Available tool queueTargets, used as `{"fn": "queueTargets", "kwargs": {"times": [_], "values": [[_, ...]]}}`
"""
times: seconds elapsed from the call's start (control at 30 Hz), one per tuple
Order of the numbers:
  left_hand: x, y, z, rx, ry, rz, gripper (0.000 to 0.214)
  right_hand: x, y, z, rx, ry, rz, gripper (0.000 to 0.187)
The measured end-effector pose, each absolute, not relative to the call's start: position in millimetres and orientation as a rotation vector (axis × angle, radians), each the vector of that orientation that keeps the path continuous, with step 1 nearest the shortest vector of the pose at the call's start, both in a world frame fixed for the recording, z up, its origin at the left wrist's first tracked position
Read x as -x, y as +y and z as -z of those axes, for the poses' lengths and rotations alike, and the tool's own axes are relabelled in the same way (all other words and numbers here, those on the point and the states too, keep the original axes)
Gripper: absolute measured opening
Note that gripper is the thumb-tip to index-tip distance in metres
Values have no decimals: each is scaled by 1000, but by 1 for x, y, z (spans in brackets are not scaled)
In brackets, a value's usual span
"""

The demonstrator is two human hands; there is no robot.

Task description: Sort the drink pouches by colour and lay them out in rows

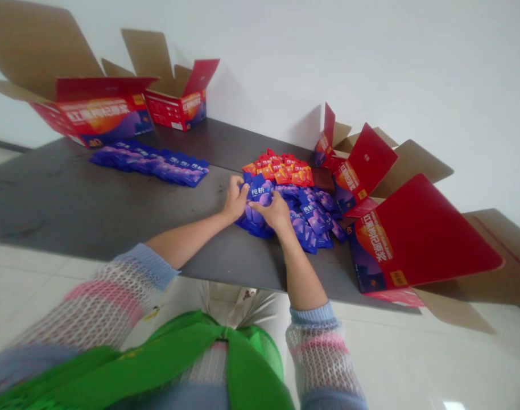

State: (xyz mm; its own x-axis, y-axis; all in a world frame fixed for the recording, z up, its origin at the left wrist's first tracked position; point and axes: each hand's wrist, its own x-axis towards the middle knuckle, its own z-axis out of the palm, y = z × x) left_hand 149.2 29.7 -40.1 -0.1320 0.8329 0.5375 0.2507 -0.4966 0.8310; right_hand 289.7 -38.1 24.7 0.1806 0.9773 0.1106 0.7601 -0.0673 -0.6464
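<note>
Between my two hands is a blue-purple sachet with white characters, its face turned up toward me. My left hand grips its left edge, fingers closed. On its right side my right hand pinches it, thumb across the front. More purple sachets lie in a loose heap beside my right hand, and some are under the held one. Just behind sits a pile of red-orange sachets. Off to the left, an overlapping row of purple sachets lies flat on the dark table.
Two open red cartons stand at the back left, a large carton and a smaller one. Along the right side are more open cartons, the nearest carton with its flaps spread past the table edge. A dark brown block sits by the red-orange pile.
</note>
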Motion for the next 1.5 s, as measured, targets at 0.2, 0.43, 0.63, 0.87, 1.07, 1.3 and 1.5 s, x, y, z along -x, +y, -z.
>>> {"fn": "queueTargets", "kwargs": {"times": [0.2,0.43,0.63,0.87,1.07,1.3,1.5], "values": [[-154,28,38,-1484,985,-1795,39,-279,-44,-21,2010,-1720,-290,71],[-165,26,43,-1141,945,-1684,41,-282,-31,-4,1635,-1601,-618,46],[-149,43,32,-1325,974,-1394,38,-300,-31,-16,1484,-1480,-724,40],[-133,42,17,-1932,1955,-739,57,-330,-37,-41,1514,-1317,-740,41],[-135,54,17,-2031,1803,-514,69,-337,-35,-40,1478,-1199,-802,52],[-120,67,16,-1697,1905,-866,66,-337,-30,-38,1464,-1096,-832,56],[-129,61,9,-1569,2077,-944,75,-335,-31,-43,1518,-1070,-823,51]]}}
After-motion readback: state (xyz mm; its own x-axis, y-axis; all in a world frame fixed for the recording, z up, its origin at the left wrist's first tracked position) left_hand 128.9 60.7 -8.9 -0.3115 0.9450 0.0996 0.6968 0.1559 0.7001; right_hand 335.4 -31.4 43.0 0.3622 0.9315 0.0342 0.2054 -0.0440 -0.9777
